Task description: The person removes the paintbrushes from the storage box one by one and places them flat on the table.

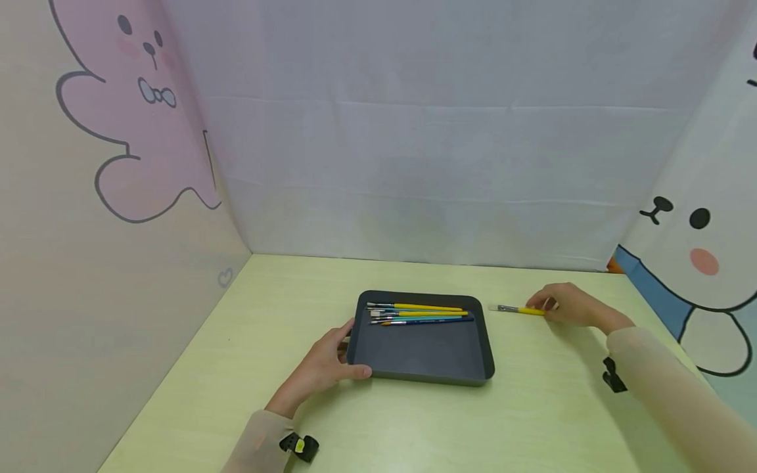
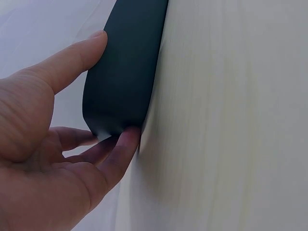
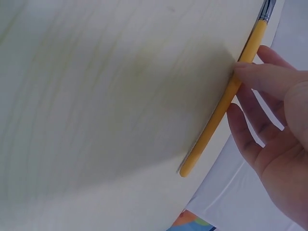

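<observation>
A dark grey rectangular tray (image 1: 422, 351) lies on the table, with several paintbrushes (image 1: 426, 314) side by side along its far half, their bristles toward the left. My left hand (image 1: 322, 361) grips the tray's near left corner. In the left wrist view, the thumb presses one side of the dark tray wall (image 2: 125, 72) and the fingertips meet its lower edge. Right of the tray, my right hand (image 1: 570, 309) pinches a flat paintbrush (image 3: 211, 122) by its yellow handle. That brush has a metal ferrule and pale bristles, which point left toward the tray.
The pale yellow-green wooden table (image 1: 408, 420) ends at a whitish cloth wall (image 1: 426, 164) behind the tray. Side panels with a pink cartoon bear (image 1: 148, 131) and a white cartoon animal (image 1: 704, 243) stand at left and right. Black devices sit on both wrists.
</observation>
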`<state>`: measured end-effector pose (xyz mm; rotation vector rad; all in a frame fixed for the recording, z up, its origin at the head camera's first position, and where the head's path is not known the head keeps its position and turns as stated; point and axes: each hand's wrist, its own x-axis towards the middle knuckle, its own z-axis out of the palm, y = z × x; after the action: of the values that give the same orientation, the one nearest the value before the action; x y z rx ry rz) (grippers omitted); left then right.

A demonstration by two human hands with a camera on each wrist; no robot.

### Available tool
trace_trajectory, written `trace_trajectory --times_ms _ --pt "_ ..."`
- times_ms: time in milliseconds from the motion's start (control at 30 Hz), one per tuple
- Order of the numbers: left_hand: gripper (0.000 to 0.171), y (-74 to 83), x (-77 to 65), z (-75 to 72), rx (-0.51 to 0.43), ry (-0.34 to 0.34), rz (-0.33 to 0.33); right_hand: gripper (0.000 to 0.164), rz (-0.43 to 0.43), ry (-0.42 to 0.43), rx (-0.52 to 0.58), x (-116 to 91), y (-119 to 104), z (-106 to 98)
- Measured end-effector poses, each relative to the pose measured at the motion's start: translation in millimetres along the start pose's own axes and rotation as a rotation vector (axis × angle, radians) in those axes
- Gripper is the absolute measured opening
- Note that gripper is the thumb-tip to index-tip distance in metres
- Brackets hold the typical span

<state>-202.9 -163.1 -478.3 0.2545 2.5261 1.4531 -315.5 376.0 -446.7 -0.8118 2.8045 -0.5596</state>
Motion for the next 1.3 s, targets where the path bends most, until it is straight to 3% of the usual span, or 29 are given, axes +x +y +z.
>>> trace_trajectory --times_ms 400,833,1300 --pt "0.116 1.6 0.4 0.3 0.025 0.007 -0.006 0.037 0.002 0.035 0.043 0 -21 -17" --pt "0.117 -0.4 1.1 0.3 0.016 0.006 -0.005 0.048 -0.092 0.081 0.068 21 -94 -31" --pt "0.116 2.0 -0.8 -0.7 0.002 0.002 -0.001 0.056 -0.194 -0.057 0.135 67 -158 -5"
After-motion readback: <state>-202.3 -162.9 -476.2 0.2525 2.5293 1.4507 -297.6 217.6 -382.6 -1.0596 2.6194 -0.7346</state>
